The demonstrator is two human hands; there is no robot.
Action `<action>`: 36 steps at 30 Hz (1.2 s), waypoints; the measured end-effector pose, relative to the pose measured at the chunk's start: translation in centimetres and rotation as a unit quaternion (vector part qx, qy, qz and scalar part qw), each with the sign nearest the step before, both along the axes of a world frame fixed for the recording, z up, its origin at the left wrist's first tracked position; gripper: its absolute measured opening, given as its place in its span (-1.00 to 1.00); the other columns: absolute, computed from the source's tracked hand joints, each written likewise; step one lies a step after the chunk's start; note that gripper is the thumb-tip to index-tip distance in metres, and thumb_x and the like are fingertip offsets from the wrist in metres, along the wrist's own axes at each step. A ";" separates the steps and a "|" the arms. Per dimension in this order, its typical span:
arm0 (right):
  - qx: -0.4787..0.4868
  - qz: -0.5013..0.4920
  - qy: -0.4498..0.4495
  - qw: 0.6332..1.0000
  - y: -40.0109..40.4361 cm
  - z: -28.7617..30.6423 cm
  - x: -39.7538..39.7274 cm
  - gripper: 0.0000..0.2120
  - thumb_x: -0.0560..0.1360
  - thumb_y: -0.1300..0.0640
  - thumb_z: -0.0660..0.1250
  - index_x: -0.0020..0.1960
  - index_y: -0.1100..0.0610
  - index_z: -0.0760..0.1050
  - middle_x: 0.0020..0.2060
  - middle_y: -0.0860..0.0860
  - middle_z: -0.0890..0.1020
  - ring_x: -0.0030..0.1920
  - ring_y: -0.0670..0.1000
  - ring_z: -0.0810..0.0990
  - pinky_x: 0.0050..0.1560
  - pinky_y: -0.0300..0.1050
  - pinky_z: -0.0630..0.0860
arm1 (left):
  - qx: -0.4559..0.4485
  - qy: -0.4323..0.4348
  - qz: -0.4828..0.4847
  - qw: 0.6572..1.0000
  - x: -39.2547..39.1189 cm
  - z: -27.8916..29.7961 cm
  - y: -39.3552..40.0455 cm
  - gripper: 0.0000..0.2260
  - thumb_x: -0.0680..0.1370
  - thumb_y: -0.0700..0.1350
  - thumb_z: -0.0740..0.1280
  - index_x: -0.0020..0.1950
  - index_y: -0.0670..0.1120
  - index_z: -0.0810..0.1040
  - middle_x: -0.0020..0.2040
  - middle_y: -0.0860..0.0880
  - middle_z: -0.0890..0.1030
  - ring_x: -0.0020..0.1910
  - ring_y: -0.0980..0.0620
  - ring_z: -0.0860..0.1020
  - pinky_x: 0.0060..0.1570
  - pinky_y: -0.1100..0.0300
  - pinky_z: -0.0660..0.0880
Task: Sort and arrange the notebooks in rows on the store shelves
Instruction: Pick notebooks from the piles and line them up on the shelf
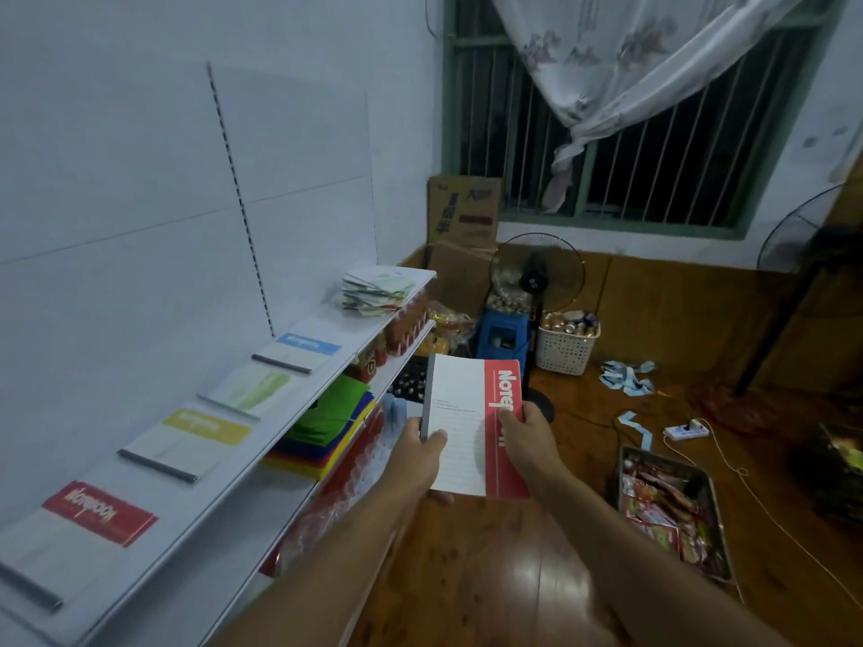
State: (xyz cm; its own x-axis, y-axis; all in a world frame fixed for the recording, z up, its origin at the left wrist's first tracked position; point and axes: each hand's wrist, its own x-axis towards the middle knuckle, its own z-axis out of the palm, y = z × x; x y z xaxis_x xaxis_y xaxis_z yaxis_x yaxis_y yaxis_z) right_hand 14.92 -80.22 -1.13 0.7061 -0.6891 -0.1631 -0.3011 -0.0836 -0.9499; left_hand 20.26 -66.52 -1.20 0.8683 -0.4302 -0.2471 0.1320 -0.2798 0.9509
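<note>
From the head camera, a red-and-white notebook (474, 424) is held up in front of the white shelf (261, 441), between both hands. The left hand (418, 459) grips its spine edge, thumb across the lined cover. The right hand (530, 443) pinches the red band, thumb on top. Four notebooks lie in a row on the shelf: red (79, 537), yellow (187, 443), green (254, 389), blue (299, 350), with a loose pile (376, 291) at the far end. Below is a wooden floor (513, 576) and a tray of snacks (672, 511).

Small shop set up in a room, white slotted retail shelving (261, 441) with notebooks (299, 352) laid in a row, packaged goods (406, 329) on lower shelves, possibly snacks in a floor tray (672, 511), cardboard cartons (462, 212) stacked by the barred window (630, 133)
</note>
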 end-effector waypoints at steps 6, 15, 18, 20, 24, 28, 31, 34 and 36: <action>-0.014 -0.003 0.004 1.000 -1.7 2.1 7.5 -0.69 0.60 -0.07 0.16 0.30 0.00 0.28 -0.05 -0.12 0.49 -0.15 -0.08 0.55 -0.20 -0.17 0.43 | -0.015 -0.021 0.018 0.999 8.1 1.0 -1.8 -0.69 0.63 -0.05 0.17 0.36 -0.06 0.30 0.05 -0.07 0.58 -0.12 -0.03 0.63 -0.37 0.06 0.63; -0.025 0.042 0.000 0.999 -1.5 1.9 16.8 -0.66 0.61 -0.07 0.15 0.33 0.03 0.29 0.02 -0.08 0.52 -0.13 -0.09 0.56 -0.19 -0.16 0.44 | -0.032 -0.015 0.056 0.998 16.3 0.9 -1.2 -0.77 0.62 -0.11 0.17 0.28 -0.04 0.33 -0.03 -0.04 0.56 -0.14 -0.07 0.62 -0.51 0.15 0.54; -0.023 0.072 -0.003 0.997 -1.4 1.4 20.1 -0.66 0.61 -0.05 0.15 0.33 0.06 0.31 0.02 -0.04 0.53 -0.08 -0.03 0.56 -0.09 -0.08 0.47 | -0.040 -0.007 0.095 0.995 18.4 0.6 -0.6 -0.72 0.62 -0.11 0.16 0.34 -0.06 0.32 0.00 -0.04 0.56 -0.14 -0.05 0.61 -0.55 0.19 0.52; -0.021 0.105 -0.006 0.994 -0.8 1.1 22.6 -0.67 0.61 -0.02 0.15 0.33 0.06 0.31 0.02 -0.03 0.52 -0.07 -0.01 0.56 -0.03 -0.03 0.48 | -0.040 -0.009 0.132 0.990 19.9 0.4 0.1 -0.71 0.62 -0.11 0.15 0.35 -0.05 0.31 0.07 -0.07 0.56 -0.14 -0.02 0.59 -0.57 0.25 0.49; -0.027 0.187 0.004 0.982 1.5 -0.2 27.6 -0.70 0.62 0.01 0.15 0.33 0.04 0.30 0.00 -0.07 0.53 -0.09 -0.04 0.55 -0.06 -0.04 0.46 | -0.041 -0.023 0.215 0.975 22.7 -0.2 2.6 -0.81 0.61 -0.14 0.16 0.22 -0.07 0.37 0.02 -0.09 0.56 -0.17 -0.03 0.58 -0.60 0.24 0.47; -0.057 0.283 0.014 0.957 5.3 -1.0 32.5 -0.65 0.60 0.07 0.18 0.36 0.10 0.30 0.14 0.05 0.55 -0.02 0.06 0.53 -0.02 -0.01 0.45 | -0.013 -0.046 0.314 0.948 24.7 -0.8 6.6 -0.89 0.61 -0.13 0.16 0.12 0.00 0.37 -0.03 -0.03 0.56 -0.07 -0.11 0.58 -0.21 -0.06 0.61; -0.075 0.382 0.020 0.921 9.3 -2.4 34.5 -0.62 0.57 0.10 0.22 0.36 0.13 0.28 0.13 0.08 0.55 -0.03 0.06 0.54 -0.04 -0.05 0.50 | -0.007 -0.038 0.392 0.919 24.9 -1.5 10.2 -0.86 0.62 -0.11 0.13 0.18 0.00 0.34 0.04 -0.05 0.54 -0.11 -0.06 0.57 -0.44 0.07 0.58; -0.046 0.484 0.029 0.874 13.7 -4.6 34.9 -0.61 0.56 0.11 0.27 0.35 0.10 0.28 0.06 0.05 0.55 -0.11 -0.03 0.57 -0.14 -0.11 0.55 | 0.013 -0.028 0.479 0.878 24.0 -3.0 14.1 -0.80 0.63 -0.11 0.11 0.26 -0.01 0.34 0.12 -0.05 0.55 -0.04 -0.05 0.57 -0.22 0.00 0.63; -0.034 0.536 0.028 0.843 16.8 -5.9 34.6 -0.62 0.56 0.13 0.28 0.34 0.09 0.29 0.07 0.04 0.55 -0.14 -0.11 0.57 -0.27 -0.26 0.49 | 0.031 -0.027 0.527 0.849 22.8 -4.0 16.7 -0.75 0.64 -0.13 0.11 0.32 -0.05 0.34 0.19 -0.07 0.54 -0.02 0.00 0.54 -0.28 0.22 0.58</action>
State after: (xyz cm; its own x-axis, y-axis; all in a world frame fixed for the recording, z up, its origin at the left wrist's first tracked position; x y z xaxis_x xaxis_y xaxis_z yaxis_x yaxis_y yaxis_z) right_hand 49.55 -63.45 -7.04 0.9217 0.3311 -0.2020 -0.0618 -0.3889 -0.9192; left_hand 43.11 -49.80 -5.16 0.7736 0.6048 -0.1893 0.2973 -0.0825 0.9512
